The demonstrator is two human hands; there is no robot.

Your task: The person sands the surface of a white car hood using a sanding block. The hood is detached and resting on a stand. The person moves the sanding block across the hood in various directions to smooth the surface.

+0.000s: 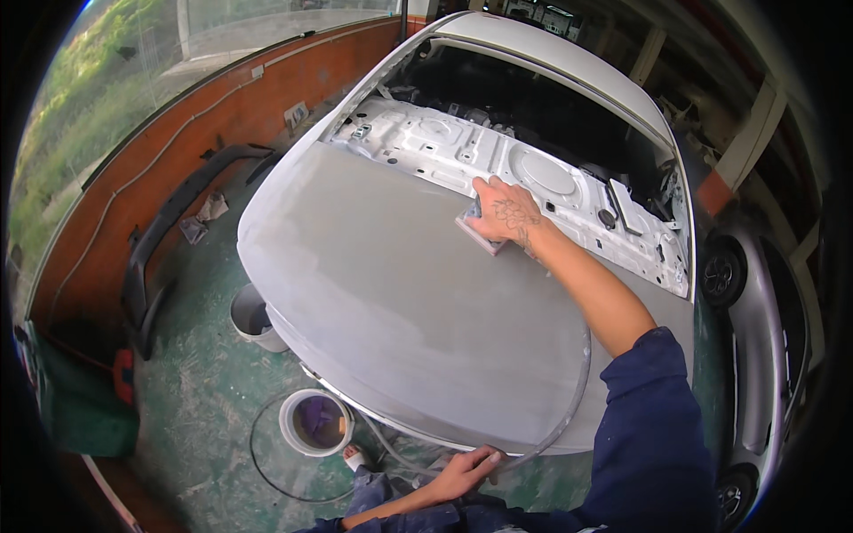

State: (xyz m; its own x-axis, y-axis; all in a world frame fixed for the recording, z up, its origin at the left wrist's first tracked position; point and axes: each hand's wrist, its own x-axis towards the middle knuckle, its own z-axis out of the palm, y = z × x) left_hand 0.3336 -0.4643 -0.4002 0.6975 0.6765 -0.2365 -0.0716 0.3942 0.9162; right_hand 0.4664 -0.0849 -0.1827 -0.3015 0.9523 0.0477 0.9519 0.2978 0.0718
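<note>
My right hand (pixel 511 213) presses a flat sanding block (pixel 481 233) onto the grey, matte trunk lid (pixel 400 266) of a car, close to the lid's far edge. Its fingers are wrapped over the block, partly hiding it. Down at the near edge of the car, my left hand (pixel 469 473) is closed round a translucent grey hose (pixel 567 413). From there the hose curves up over the lid and passes out of sight behind my right forearm. Lighter, whitish patches show along the lid's left side and edges.
Beyond the lid lies the bare white metal rear shelf (pixel 480 151). A white bucket of liquid (pixel 286 425) and a grey bucket (pixel 251 318) stand on the green floor at left. A black bumper (pixel 164 222) leans near the orange wall; another car (pixel 760 355) is at right.
</note>
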